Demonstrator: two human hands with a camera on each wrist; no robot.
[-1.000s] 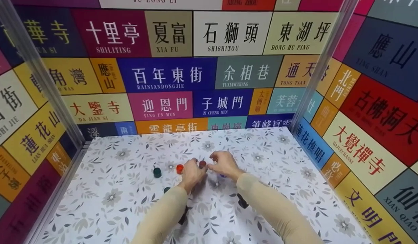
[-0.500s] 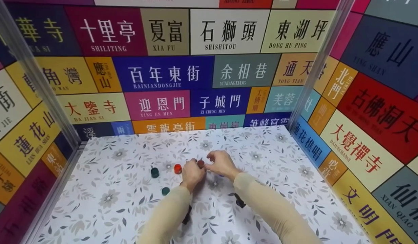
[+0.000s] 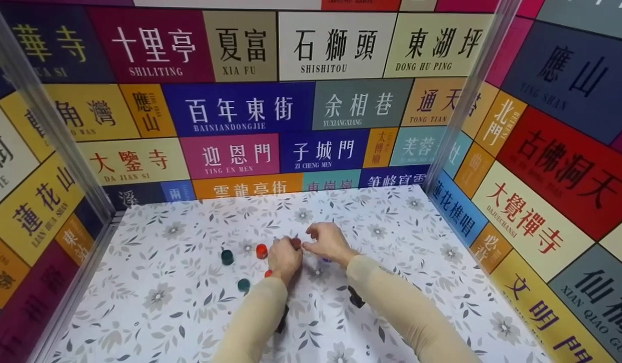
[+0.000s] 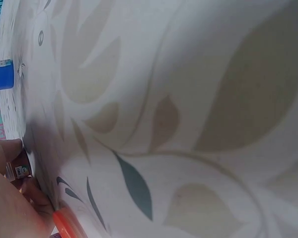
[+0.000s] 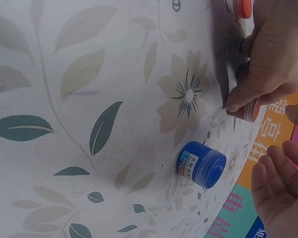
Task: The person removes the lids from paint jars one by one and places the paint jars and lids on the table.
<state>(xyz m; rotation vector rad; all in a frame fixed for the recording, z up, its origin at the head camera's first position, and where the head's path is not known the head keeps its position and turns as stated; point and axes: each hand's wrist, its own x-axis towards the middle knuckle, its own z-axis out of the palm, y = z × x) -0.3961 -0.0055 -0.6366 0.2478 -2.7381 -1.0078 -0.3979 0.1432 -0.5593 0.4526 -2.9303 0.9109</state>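
My left hand (image 3: 286,259) grips a small brown paint jar (image 3: 295,243) just above or on the table; I cannot tell whether it touches. In the right wrist view, the left thumb and fingers wrap this clear-walled jar (image 5: 251,110). Close to its right side is my right hand (image 3: 328,243), fingers loosely bent, holding nothing visible. A gap shows between the right fingers (image 5: 275,181) and the jar. A blue paint jar (image 5: 201,163) with a printed label stands nearby, mostly covered by the right hand in the head view.
Left of the left hand stand an orange-red jar (image 3: 261,251) and a dark green jar (image 3: 227,257). Closer to me are a green-topped jar (image 3: 244,285) and a red piece (image 3: 268,274) partly behind the left wrist. Lettered panels (image 3: 240,108) border the floral-covered table (image 3: 190,312).
The head view has shifted slightly. The left forearm has moved a little right, uncovering more of the green-topped jar and a red piece. The left hand keeps its hold on the brown jar.
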